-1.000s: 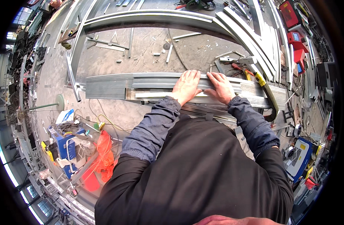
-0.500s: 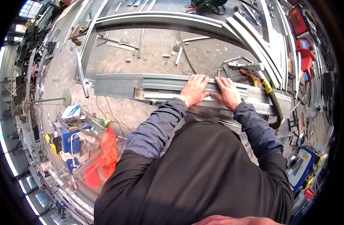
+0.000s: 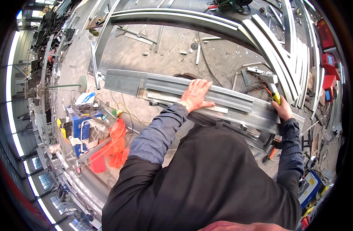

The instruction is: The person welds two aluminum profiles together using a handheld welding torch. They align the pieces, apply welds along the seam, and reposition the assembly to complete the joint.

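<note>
My left hand (image 3: 197,95) lies across a stack of grey metal profiles (image 3: 230,101), its thumb stretched apart from the fingers. The fingertips reach the far edge of the stack. Closed round the handle of a hammer (image 3: 276,98) is my right hand (image 3: 283,109), at the stack's right end. The hammer's handle is yellow and dark, and its pale metal head (image 3: 268,78) points away from me, beyond the profiles. My palm and sleeve hide the handle's lower part. A short bright strip (image 3: 217,109) rests along the near side of the stack.
A large metal frame (image 3: 176,17) spans the far floor. Long pale profiles (image 3: 274,54) lie at the right. Left stand a blue machine (image 3: 81,129) and orange plastic (image 3: 117,140), with cables on the floor. Red boxes (image 3: 329,86) stand at far right.
My right hand has left the profiles and moved right, taking hold of the hammer's handle. My left hand stays on the profiles. The view has turned, so the stack now slants down to the right.
</note>
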Tool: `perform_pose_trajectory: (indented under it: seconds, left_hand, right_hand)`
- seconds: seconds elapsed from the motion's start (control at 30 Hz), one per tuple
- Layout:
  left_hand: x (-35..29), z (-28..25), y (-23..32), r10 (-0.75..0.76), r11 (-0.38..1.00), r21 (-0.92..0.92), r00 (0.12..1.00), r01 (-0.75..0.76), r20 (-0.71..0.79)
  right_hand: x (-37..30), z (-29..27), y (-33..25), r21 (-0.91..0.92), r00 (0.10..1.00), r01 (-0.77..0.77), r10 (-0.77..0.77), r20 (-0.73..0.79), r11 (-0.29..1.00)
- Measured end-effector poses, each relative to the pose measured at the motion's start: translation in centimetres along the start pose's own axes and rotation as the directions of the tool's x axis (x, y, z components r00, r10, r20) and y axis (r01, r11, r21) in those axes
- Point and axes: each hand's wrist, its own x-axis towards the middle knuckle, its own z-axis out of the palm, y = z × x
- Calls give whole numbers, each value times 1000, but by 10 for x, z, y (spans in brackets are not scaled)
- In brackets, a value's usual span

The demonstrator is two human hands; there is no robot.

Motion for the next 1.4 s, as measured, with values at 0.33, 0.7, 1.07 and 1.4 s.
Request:
perform_pose_trajectory:
  seconds: [0.33,0.7,1.07,1.4]
  left_hand:
    - [4,2,12,-2,991,134,993,17,-117]
    - [4,1,6,-41,994,93,996,49,-83]
    - [-1,-1,-7,72,991,120,985,-53,-158]
    - [-23,-26,-59,39,999,38,994,-35,-105]
  right_hand:
    - [72,-1,46,734,886,-316,-91,455,601]
    - [12,-27,33,823,961,-225,-20,275,522]
    - [-215,-49,-99,903,995,-92,-3,103,420]
    - [-215,-14,-309,914,953,-133,-205,225,384]
